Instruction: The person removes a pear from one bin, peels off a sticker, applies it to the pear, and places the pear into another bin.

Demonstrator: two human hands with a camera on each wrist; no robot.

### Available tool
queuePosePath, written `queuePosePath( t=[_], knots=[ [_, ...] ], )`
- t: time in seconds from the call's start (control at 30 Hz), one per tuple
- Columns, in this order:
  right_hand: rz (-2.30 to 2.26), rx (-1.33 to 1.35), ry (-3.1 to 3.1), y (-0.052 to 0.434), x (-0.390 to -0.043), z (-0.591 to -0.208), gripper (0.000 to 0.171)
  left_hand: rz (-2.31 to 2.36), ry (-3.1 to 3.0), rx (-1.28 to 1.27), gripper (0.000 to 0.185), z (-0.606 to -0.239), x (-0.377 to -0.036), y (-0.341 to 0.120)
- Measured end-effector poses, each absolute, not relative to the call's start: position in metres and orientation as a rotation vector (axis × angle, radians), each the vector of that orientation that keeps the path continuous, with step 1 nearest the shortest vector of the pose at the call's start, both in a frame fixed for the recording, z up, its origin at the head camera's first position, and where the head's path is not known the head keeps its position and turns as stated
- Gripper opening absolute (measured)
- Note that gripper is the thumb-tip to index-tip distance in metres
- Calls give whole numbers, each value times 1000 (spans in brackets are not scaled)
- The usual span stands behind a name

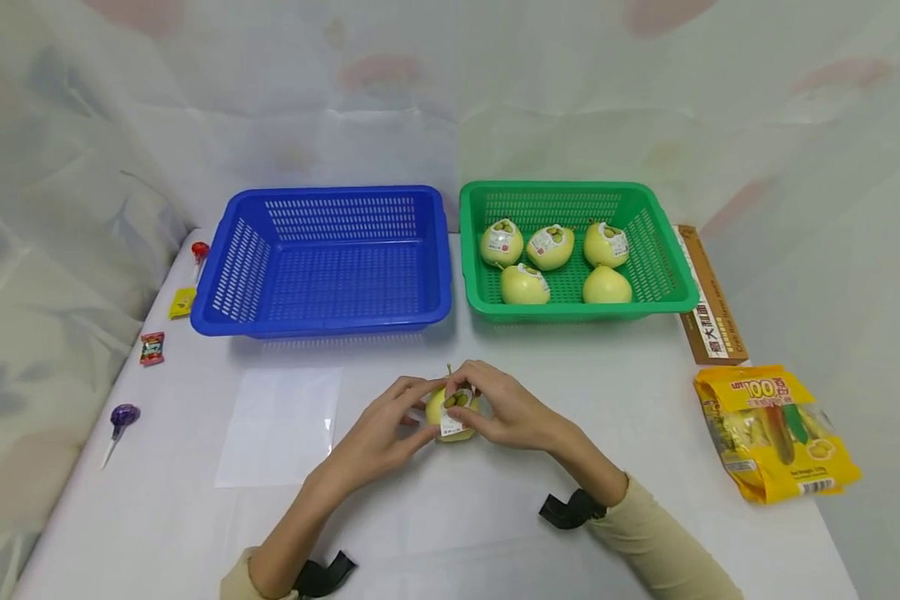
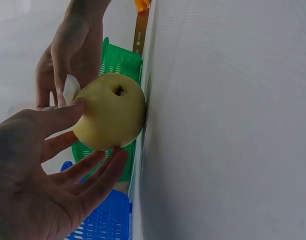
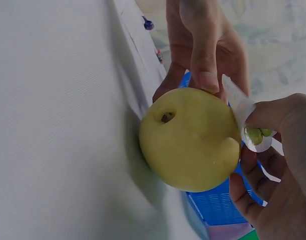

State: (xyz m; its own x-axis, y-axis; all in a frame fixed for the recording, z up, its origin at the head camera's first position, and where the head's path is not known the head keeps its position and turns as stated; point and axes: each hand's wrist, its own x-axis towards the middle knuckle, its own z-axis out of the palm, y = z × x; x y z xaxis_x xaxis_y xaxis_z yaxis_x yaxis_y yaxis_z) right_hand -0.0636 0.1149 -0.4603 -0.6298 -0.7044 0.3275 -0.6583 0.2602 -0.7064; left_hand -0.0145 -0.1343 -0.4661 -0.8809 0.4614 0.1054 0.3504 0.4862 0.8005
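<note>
A pale yellow pear (image 1: pixel 434 407) rests on the table between both hands, its stem pointing away. My left hand (image 1: pixel 381 429) holds it from the left, with the thumb on the near side and the fingers around the far side. With thumb and fingertips, my right hand (image 1: pixel 512 408) pinches a white sticker (image 3: pixel 239 102) printed with green fruit. One edge of that sticker stands off the pear's skin in the right wrist view. Seen from the left wrist, the pear's dark blossom end (image 2: pixel 119 90) faces the camera. Whether the sticker's far part still touches the skin is hidden.
Behind the hands stand a blue basket (image 1: pixel 322 325) and a green basket (image 1: pixel 570 310) holding several pears. A clear plastic sheet (image 1: pixel 277 429) lies at left, near lollipops (image 1: pixel 124 414) and small sweets (image 1: pixel 152 348). A brown box (image 1: pixel 712 300) and yellow snack bag (image 1: pixel 776 433) lie at right.
</note>
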Motion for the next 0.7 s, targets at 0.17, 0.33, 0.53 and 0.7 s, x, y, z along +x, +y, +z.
queuePosePath(
  t=[0.17, 0.33, 0.53, 0.7],
  knots=[
    [-1289, -1357, 2499, 116, -64, -462, 27, 1351, 2563, 677, 67, -466, -15, -135],
    [-1302, -1323, 2425, 121, -66, -465, 40, 1375, 2526, 604, 58, -464, -15, -133],
    [-1376, -1211, 2301, 128, -70, -472, 65, 1392, 2572, 519, 54, -466, -15, -122],
    [-1589, -942, 2181, 126, -74, -479, 74, 1429, 2557, 461, 60, -465, -13, -116]
  ],
)
